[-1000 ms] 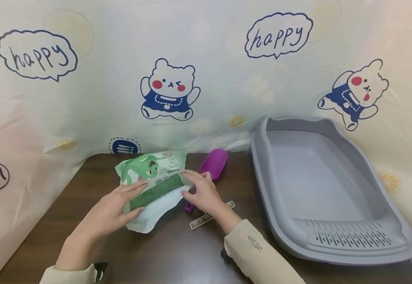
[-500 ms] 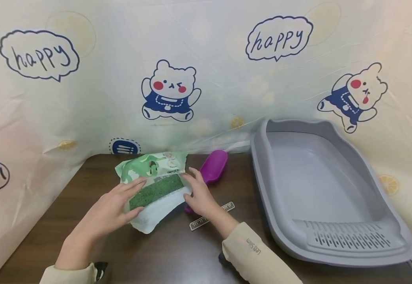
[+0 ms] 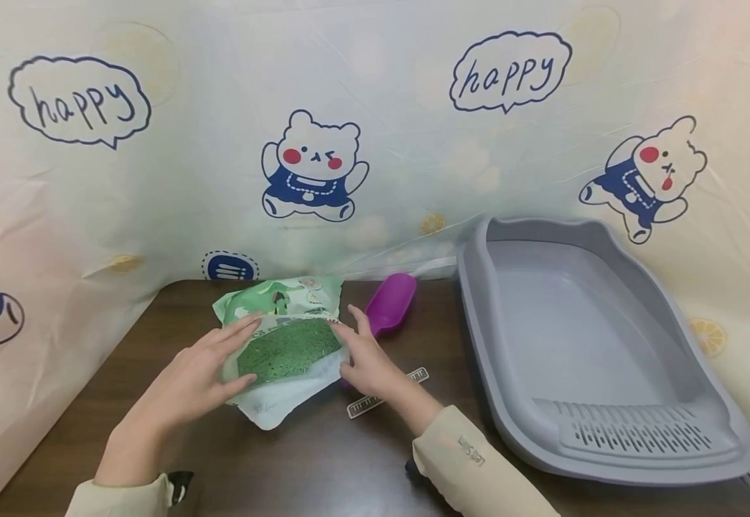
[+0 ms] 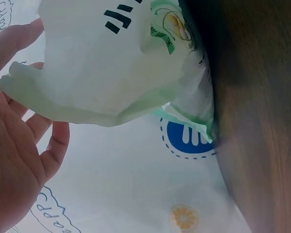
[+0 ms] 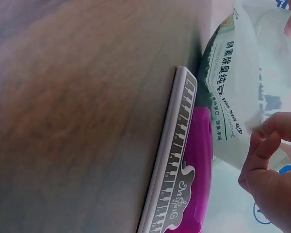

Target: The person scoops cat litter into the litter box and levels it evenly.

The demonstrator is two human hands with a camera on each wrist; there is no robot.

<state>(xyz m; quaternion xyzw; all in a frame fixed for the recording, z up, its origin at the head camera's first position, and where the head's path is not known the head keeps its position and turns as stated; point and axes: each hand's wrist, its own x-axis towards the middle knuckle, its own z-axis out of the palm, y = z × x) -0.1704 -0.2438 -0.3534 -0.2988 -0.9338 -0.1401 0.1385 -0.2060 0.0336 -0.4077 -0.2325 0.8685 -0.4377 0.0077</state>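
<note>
An opened bag of cat litter lies on the table, its mouth facing the person and green granules showing inside. My left hand holds the left side of the mouth, fingers at the far edge and thumb lower down. At the right side, my right hand pinches the rim; in the right wrist view, thumb and finger meet on the edge of the bag. The left wrist view has the bag's white flap beside the left hand, hiding part of the fingers.
A purple scoop lies behind the right hand, its handle partly hidden. Below the right wrist is a flat strip with a piano-key print. A large grey litter box takes up the right side. A printed cloth hangs behind the table.
The bag's mouth has spread wider, so more green granules show. My right hand has dropped slightly toward the person, uncovering more of the scoop. The left hand has hardly moved.
</note>
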